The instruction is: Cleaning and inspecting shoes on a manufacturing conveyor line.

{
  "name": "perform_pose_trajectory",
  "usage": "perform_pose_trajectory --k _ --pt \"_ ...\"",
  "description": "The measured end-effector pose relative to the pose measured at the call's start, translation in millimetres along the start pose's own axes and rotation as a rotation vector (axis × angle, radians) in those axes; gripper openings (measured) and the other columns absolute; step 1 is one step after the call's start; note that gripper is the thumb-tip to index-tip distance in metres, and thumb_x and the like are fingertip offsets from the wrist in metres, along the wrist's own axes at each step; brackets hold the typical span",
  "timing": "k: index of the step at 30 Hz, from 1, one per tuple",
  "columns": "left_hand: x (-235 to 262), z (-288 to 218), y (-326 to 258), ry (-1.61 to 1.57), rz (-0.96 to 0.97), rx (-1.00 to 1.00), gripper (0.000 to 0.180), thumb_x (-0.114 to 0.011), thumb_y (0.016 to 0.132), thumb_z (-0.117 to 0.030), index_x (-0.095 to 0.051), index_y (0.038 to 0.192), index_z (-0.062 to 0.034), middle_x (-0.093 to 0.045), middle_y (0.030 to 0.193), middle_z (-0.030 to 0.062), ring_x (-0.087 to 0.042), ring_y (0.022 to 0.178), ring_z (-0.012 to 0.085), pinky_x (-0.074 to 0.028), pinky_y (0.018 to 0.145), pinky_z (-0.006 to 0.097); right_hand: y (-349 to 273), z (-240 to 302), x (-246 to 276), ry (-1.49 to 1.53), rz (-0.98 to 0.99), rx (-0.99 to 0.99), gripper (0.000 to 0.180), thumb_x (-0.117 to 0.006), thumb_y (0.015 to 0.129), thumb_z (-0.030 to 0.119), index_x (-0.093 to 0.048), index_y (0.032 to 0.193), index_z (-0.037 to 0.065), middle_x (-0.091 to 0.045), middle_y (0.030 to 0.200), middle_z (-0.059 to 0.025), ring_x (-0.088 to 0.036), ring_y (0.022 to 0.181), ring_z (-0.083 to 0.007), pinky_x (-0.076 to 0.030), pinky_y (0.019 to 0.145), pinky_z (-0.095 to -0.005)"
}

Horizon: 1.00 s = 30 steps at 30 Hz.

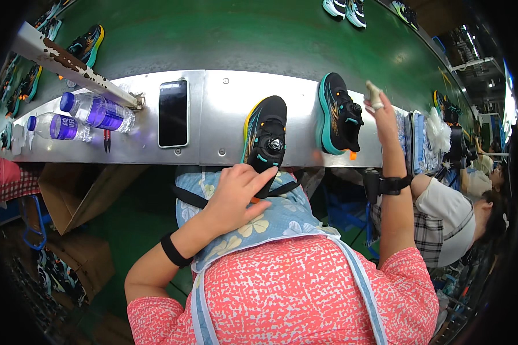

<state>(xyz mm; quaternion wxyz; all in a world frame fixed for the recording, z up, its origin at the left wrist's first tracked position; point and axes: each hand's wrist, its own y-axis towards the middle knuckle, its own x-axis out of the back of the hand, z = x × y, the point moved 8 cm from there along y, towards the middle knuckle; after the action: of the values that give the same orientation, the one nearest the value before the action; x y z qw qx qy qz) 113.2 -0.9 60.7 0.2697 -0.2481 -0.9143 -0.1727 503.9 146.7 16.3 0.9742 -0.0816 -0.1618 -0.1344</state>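
Note:
A black sports shoe (269, 123) with a yellow-and-blue sole edge lies in front of me, toe pointing away, its heel over the metal ledge's near edge. My left hand (233, 198) is closed about the heel end, fingers over the collar and thumb on the near side. A round dial sits on the shoe's tongue. To its right is the matching black shoe (339, 115) with a teal sole, also with a dial. Just right of that shoe my right hand (382, 115) is raised, fingers stretched, one fingertip in a pale cover; it looks apart from the shoe.
A phone (173, 113) lies on the metal ledge (227, 138). Two water bottles (105, 112) lie left, by a chipped white post (75, 66). More shoes (345, 10) ride the green surface (213, 37) beyond. Bagged items (420, 141) and a seated person (449, 213) are at right.

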Motion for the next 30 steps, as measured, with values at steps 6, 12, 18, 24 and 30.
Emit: perform_pose_trajectory --k 6,12,18,24,30 --pt "-15 12 30 0.204 -0.001 -0.090 0.066 -0.065 0.078 -0.009 -0.046 0.141 -0.0137 -0.058 0.110 0.0106 -0.048 0.109 0.0295 -0.032 0.096 0.044 -66 -24 -112 0.172 0.340 -0.297 0.047 -0.042 0.102 0.034 -0.042 0.145 0.015 -0.055 0.128 -0.0058 -0.056 0.109 -0.0162 -0.050 0.085 -0.0304" --pt "-21 38 75 0.375 0.203 0.159 0.051 -0.073 0.070 -0.028 -0.061 0.119 -0.0218 -0.059 0.095 0.0132 -0.053 0.102 0.0317 -0.030 0.090 0.054 -84 6 -160 0.124 0.400 -0.278 0.045 -0.045 0.102 0.023 -0.040 0.144 0.010 -0.050 0.133 -0.0028 -0.050 0.119 -0.0144 -0.051 0.088 -0.0303" --pt "15 89 127 0.218 0.054 0.049 0.028 -0.071 0.071 -0.024 -0.067 0.097 -0.0169 -0.063 0.087 0.0090 -0.058 0.098 0.0279 -0.026 0.101 0.062 -72 6 -146 -0.637 0.149 0.293 0.035 -0.060 0.089 0.014 -0.061 0.124 0.009 -0.053 0.090 -0.0148 -0.053 0.086 -0.0302 -0.043 0.076 -0.0391" --pt "81 131 218 0.580 -0.142 0.014 0.023 -0.067 0.075 -0.023 -0.069 0.096 -0.0146 -0.063 0.081 0.0072 -0.061 0.089 0.0254 -0.023 0.105 0.063 -93 -16 -125 -0.687 -0.139 0.535 0.036 -0.065 0.083 0.017 -0.065 0.119 0.016 -0.047 0.084 -0.0105 -0.047 0.081 -0.0291 -0.037 0.074 -0.0397" --pt "135 255 235 0.805 -0.141 0.436 0.038 -0.063 0.080 -0.017 -0.061 0.118 -0.0202 -0.061 0.114 0.0082 -0.046 0.123 0.0313 -0.031 0.101 0.062 -94 -15 -120 -0.707 -0.149 0.533 0.037 -0.064 0.082 0.016 -0.064 0.119 0.017 -0.047 0.084 -0.0085 -0.048 0.081 -0.0275 -0.037 0.074 -0.0392"
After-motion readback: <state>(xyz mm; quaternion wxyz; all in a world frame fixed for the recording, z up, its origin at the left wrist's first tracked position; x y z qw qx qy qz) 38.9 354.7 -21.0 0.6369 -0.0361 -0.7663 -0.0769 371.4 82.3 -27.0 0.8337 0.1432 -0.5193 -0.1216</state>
